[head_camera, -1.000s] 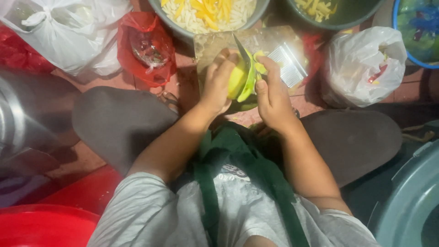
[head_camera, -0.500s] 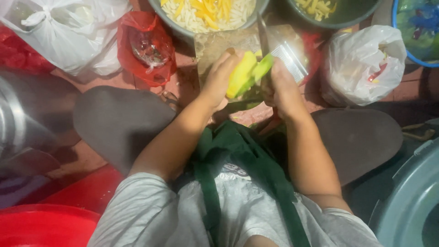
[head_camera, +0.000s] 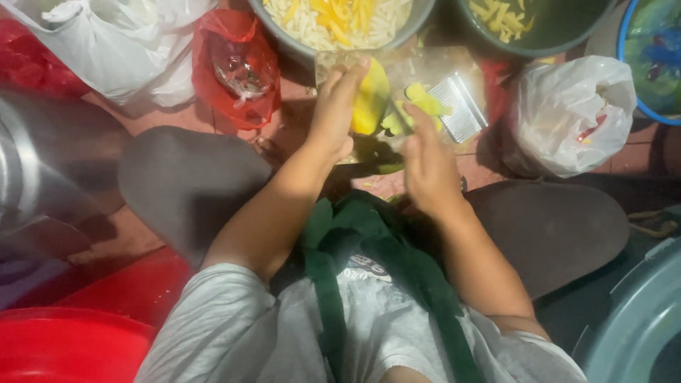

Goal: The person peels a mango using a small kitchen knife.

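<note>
Yellow fruit, green peel strip, red bag, white bags, green apron, grey shirt, blue-rimmed bowl.

Two white bags, one red bag, two bowls.

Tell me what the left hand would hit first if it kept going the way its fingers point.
The left hand, holding a yellow fruit piece, points up the frame. Straight on, it would probably meet the rim of the grey bowl of cut yellow strips first, though depth is hard to judge from above.
</note>
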